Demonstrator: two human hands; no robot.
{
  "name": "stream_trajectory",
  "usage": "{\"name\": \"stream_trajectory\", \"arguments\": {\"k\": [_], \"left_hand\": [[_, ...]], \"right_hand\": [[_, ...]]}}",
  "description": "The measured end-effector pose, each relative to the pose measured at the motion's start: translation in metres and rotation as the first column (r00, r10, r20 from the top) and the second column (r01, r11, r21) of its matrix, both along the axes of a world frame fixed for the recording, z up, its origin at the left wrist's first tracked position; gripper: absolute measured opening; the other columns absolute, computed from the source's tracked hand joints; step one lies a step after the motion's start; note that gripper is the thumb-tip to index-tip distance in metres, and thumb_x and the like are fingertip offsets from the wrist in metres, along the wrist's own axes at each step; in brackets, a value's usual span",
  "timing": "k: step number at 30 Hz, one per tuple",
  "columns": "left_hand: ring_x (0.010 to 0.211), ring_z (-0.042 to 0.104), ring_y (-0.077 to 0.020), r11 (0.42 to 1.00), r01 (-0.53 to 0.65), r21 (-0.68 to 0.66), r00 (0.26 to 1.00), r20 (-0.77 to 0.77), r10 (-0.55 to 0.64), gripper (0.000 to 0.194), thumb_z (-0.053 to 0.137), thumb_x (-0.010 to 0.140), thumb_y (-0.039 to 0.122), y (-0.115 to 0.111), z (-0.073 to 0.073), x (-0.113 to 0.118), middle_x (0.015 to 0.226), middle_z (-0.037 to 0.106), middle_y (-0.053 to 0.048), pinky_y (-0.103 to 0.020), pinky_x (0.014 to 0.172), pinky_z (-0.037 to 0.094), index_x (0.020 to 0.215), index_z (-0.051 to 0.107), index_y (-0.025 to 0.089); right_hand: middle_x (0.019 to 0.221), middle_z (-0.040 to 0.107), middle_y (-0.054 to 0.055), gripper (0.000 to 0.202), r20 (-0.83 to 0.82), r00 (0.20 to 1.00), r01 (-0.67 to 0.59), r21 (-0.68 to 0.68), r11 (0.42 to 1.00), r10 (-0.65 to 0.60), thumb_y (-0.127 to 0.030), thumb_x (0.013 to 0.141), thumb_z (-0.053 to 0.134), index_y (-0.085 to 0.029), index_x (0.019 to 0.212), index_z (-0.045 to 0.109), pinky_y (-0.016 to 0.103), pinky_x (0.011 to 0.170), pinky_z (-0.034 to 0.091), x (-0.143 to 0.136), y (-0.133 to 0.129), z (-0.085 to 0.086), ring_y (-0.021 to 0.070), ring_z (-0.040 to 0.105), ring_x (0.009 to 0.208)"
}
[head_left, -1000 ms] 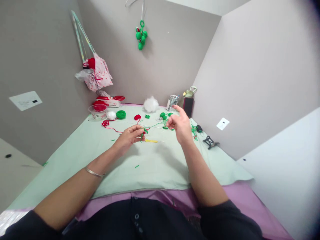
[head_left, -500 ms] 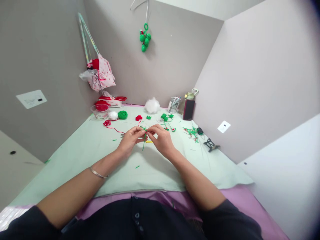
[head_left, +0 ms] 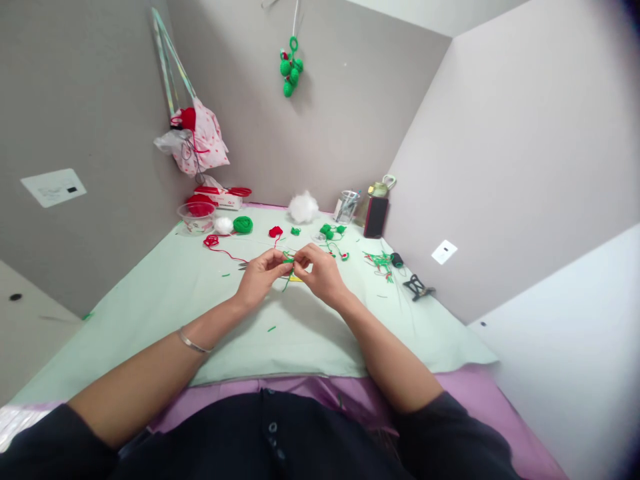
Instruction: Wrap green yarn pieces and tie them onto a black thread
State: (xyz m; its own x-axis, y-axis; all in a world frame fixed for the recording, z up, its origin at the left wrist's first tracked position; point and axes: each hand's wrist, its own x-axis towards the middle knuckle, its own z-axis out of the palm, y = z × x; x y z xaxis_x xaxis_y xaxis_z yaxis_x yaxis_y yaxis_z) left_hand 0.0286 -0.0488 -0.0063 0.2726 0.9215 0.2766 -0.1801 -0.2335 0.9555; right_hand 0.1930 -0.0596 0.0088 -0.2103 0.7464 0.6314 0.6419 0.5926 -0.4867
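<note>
Both hands meet above the middle of the pale green cloth (head_left: 235,353). My left hand (head_left: 260,275) pinches a small green yarn piece (head_left: 288,260), with a green strand hanging below it. Close against it, my right hand (head_left: 320,272) has thumb and fingertips pressed together at the same piece; any tool between them is too small to make out. Something yellow (head_left: 297,279) lies on the cloth just under the fingers. Left of my left hand, dark tips of scissors (head_left: 243,266) show. A red yarn ball (head_left: 275,231) sits beyond the hands.
At the back left stand a clear bowl (head_left: 197,220), a white ball (head_left: 223,225) and green yarn (head_left: 243,225). White stuffing (head_left: 303,207), a pen cup (head_left: 346,207) and a phone (head_left: 376,217) line the back. Green strands (head_left: 381,263) and a black stand (head_left: 418,287) lie right.
The view has shifted slightly. The hands stay together at the green piece, and the strand below it hangs at more of a slant and looks shorter.
</note>
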Motion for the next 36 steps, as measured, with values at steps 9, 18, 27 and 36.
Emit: {"name": "stream_trajectory", "arguments": {"k": [9,18,27,36], "left_hand": [[0.078,0.063,-0.0139,0.885,0.418,-0.205,0.904,0.002,-0.427,0.027,0.073,0.081,0.038,0.016,0.009,-0.016,0.084,0.065,-0.002,-0.034,0.084,0.051,0.091,0.065,0.013],[0.093,0.066,-0.0168,0.799,0.536,-0.272,0.843,0.132,-0.521,0.023,0.072,0.082,0.029,0.014,0.016,-0.022,0.096,0.068,-0.005,-0.033,0.087,0.049,0.098,0.064,0.015],[0.081,0.06,-0.0114,0.942,0.284,-0.18,0.956,0.122,-0.266,0.02,0.076,0.076,0.026,0.011,0.002,-0.008,0.085,0.061,0.001,-0.031,0.084,0.049,0.084,0.061,0.015],[0.076,0.059,-0.0091,0.909,0.33,-0.256,0.928,0.266,-0.262,0.023,0.08,0.072,0.025,0.008,0.006,-0.007,0.083,0.062,0.001,-0.026,0.081,0.049,0.083,0.063,0.014]], "right_hand": [[0.084,0.062,0.006,0.014,0.363,0.932,-0.121,0.364,0.923,-0.021,-0.008,0.085,0.049,-0.02,0.082,0.055,0.027,0.071,0.047,0.014,-0.001,0.009,0.0163,0.058,0.079],[0.086,0.063,0.006,0.013,0.29,0.957,-0.142,0.429,0.892,0.013,-0.011,0.089,0.05,-0.021,0.083,0.056,0.028,0.072,0.049,0.012,-0.007,0.013,0.0158,0.058,0.081],[0.076,0.055,0.001,0.012,0.211,0.973,-0.118,0.138,0.983,0.087,-0.009,0.078,0.054,-0.02,0.077,0.051,0.024,0.062,0.044,0.012,-0.004,0.004,0.0119,0.052,0.066],[0.076,0.054,0.002,0.013,0.178,0.983,-0.088,0.248,0.965,0.044,-0.008,0.082,0.05,-0.021,0.078,0.049,0.025,0.063,0.042,0.008,-0.004,0.006,0.0131,0.052,0.068]]}}
